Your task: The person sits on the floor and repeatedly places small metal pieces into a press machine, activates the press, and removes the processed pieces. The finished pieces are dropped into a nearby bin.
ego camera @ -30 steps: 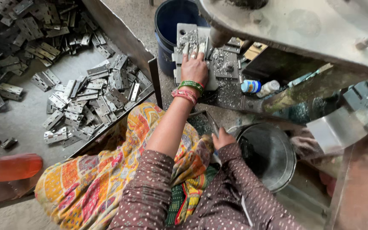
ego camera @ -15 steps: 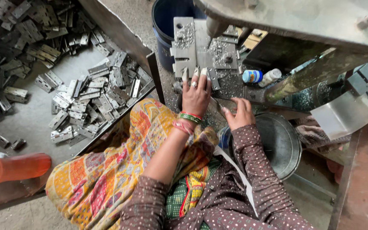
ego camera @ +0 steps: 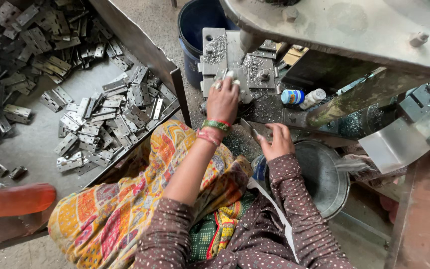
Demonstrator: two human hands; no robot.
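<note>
My left hand [ego camera: 223,99], with bangles at the wrist, reaches forward and grips a small grey metal plate [ego camera: 236,78] lying on a flat steel jig block [ego camera: 214,50] strewn with metal shavings. My right hand [ego camera: 276,142] is lower and to the right, at the rim of a round metal bowl [ego camera: 330,185]. Its fingers pinch a thin dark metal strip [ego camera: 248,129]. A patterned cloth covers my lap beneath both arms.
A low tray on the left holds a heap of several grey hinge plates [ego camera: 100,117]. A blue bucket [ego camera: 193,25] stands behind the jig. Two small bottles [ego camera: 302,97] lie under the machine's steel bed [ego camera: 354,30]. An orange object [ego camera: 18,199] sits bottom left.
My left hand has closed its fingers over the small plate on the jig. My right hand has risen from my lap to the bowl's rim.
</note>
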